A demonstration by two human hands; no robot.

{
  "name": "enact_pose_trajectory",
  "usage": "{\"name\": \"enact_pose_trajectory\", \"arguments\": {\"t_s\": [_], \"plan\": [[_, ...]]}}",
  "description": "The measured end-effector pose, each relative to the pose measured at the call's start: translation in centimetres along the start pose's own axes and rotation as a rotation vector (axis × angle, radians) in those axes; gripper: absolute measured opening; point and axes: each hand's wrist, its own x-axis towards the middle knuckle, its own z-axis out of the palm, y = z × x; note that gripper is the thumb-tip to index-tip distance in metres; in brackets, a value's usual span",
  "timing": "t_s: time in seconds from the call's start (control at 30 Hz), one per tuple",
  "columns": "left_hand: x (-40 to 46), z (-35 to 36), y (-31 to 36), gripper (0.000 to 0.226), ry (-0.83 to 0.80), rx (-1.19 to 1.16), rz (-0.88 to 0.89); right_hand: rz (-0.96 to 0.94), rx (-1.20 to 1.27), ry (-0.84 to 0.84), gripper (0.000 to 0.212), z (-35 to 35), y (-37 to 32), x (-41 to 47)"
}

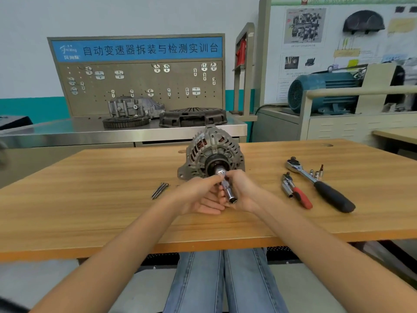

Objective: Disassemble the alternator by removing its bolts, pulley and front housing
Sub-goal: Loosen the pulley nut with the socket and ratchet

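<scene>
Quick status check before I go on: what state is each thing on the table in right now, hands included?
alternator: on the table, pulley end facing the person, front housing on
socket: held at the pulley end
left hand: fingers pinching the socket
right hand: gripping the socket
long bolts: out, lying loose on the table
black-handled ratchet: lying unused
red-handled ratchet: lying unused

Alternator (212,150): stood on the wooden table (90,199), shaft end (220,171) facing the person.
Left hand (198,195): fingertips pinched at the shaft tip.
Right hand (242,190): gripped a chrome socket (229,193), open end toward the camera.
Bolts (159,190): lay together left of the hands.
Black-handled ratchet (320,184): lay at right; red-handled ratchet (295,192) just beside it.
Small sockets (317,173): stood near the ratchet head.
</scene>
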Motion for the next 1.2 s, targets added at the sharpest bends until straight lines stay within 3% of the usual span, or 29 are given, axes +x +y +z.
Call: {"name": "enact_pose_trajectory", "arguments": {"t_s": [0.17, 0.4, 0.5, 0.57, 0.6, 0.67, 0.77, 0.9, 1.2], "plan": [[0.1, 0.2, 0.2, 0.050, -0.023, 0.007, -0.030, 0.027, 0.221, 0.058, 0.026, 1.1, -0.6, 0.4], [-0.8, 0.2, 1.0, 0.042, -0.055, -0.074, -0.046, 0.082, 0.307, 0.046, 0.027, 1.5, -1.4, 0.6], [-0.8, 0.7, 1.3, 0.030, -0.032, -0.080, -0.034, 0.090, -0.035, -0.005, 0.025, 0.1, -1.9, 0.7], [-0.6, 1.1, 1.5, 0.022, 0.027, -0.051, -0.011, 0.015, -0.400, 0.085, 0.034, -1.1, -2.0, 1.1], [-0.4, 1.3, 1.6, 0.019, 0.057, -0.041, -0.003, -0.032, -0.469, 0.128, 0.039, -1.7, -2.1, 1.5], [0.0, 2.1, 1.9, 0.018, 0.092, -0.095, -0.013, -0.037, -0.346, 0.018, 0.043, -2.2, -2.6, 2.3], [0.5, 3.8, 2.1, 0.024, 0.122, -0.356, -0.043, 0.057, -0.125, -0.198, 0.050, -2.0, -3.2, 2.7], [1.3, 6.1, 2.6, 0.032, 0.213, -0.422, -0.059, 0.143, -0.213, -0.125, 0.078, -1.8, -3.8, 4.1], [1.3, 6.0, 2.4, 0.038, 0.209, -0.554, -0.004, 0.120, -0.150, -0.155, 0.062, -1.5, -2.9, 4.4]]}}
